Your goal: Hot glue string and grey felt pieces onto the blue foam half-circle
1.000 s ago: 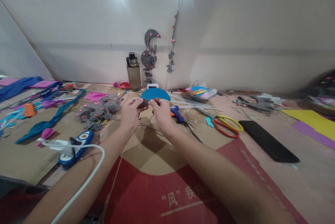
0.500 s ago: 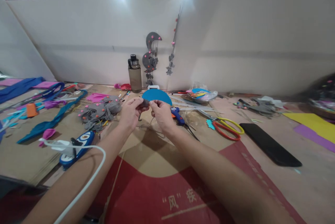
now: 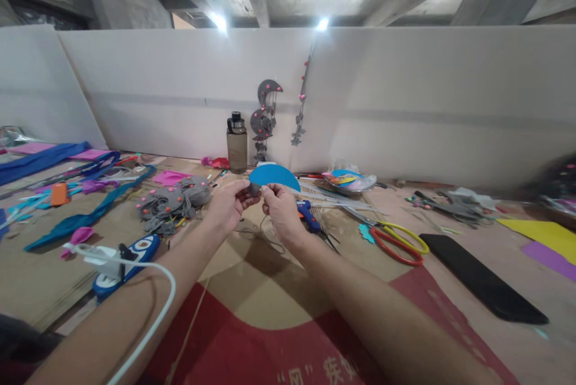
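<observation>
Between the fingertips of both hands is a small dark grey piece [image 3: 254, 189], which looks like felt. My left hand [image 3: 230, 205] pinches it from the left. From the right, my right hand [image 3: 279, 206] closes thumb and finger at its edge. A thin grey cord [image 3: 265, 234] hangs in loops beneath the hands onto the cardboard [image 3: 265, 289]. Just behind the fingers lies a blue rounded sheet [image 3: 275, 176]. A blue glue gun [image 3: 308, 216] rests to the right of my right hand.
Right of the glue gun lie large scissors [image 3: 398, 241] and a black phone [image 3: 483, 277]. A power strip [image 3: 128, 259] with a white cable sits by my left forearm. Grey felt pieces [image 3: 173, 202] lie left; a bottle [image 3: 237, 145] stands before the white wall panel [image 3: 396, 85].
The camera view has tilted upward, so the scene sits lower and more ceiling shows. Both hands stay together on the grey piece.
</observation>
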Motion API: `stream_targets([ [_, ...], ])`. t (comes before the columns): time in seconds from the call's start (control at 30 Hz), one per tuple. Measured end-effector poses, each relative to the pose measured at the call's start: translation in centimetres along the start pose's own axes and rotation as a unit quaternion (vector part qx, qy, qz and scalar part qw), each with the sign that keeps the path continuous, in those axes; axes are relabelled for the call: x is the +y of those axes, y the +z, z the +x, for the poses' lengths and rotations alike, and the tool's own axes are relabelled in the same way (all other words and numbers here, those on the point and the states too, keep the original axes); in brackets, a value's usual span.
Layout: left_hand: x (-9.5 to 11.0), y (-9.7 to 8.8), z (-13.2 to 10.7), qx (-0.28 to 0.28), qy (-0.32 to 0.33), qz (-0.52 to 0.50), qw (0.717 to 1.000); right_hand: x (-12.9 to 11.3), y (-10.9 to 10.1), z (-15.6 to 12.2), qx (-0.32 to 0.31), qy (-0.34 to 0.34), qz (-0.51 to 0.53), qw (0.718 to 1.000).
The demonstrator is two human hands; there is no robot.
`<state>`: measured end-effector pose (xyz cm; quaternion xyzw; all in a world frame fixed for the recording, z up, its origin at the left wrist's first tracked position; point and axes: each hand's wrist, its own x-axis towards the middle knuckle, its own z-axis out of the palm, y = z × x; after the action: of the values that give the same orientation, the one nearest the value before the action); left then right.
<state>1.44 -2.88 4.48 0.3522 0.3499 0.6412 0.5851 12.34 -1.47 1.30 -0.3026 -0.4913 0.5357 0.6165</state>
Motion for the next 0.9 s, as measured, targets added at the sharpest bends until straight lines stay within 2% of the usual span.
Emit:
stream_targets([
  [0.1,0.5,0.1,0.0,0.025,-0.07,-0.028,0.997,-0.2,0.1,-0.3,-0.008,-0.027,-0.03,0.999],
  [0.2,0.8,-0.1,0.1,0.019,-0.091,-0.038,0.995,-0.3,0.1,-0.5,-0.021,-0.029,-0.036,0.999],
  [0.37,1.2,-0.4,0.1,-0.047,-0.111,-0.023,0.992,-1.0,-0.4,-0.4,-0.037,-0.006,0.009,0.999],
  [0.57,2.1,-1.6,0.6,-0.157,-0.131,0.008,0.979,-1.9,-0.2,-0.6,-0.102,-0.006,0.021,0.995],
  [0.67,1.8,-2.0,0.8,-0.152,-0.113,0.02,0.982,-1.5,-0.1,-0.5,-0.1,0.001,0.014,0.995],
  [0.8,1.2,-1.2,0.7,-0.114,-0.058,0.007,0.992,-1.4,-0.3,-0.3,-0.068,-0.001,0.032,0.997],
  [0.9,1.2,-0.7,0.3,-0.104,-0.038,0.002,0.994,-1.9,-0.3,-0.3,-0.087,0.01,0.056,0.995],
])
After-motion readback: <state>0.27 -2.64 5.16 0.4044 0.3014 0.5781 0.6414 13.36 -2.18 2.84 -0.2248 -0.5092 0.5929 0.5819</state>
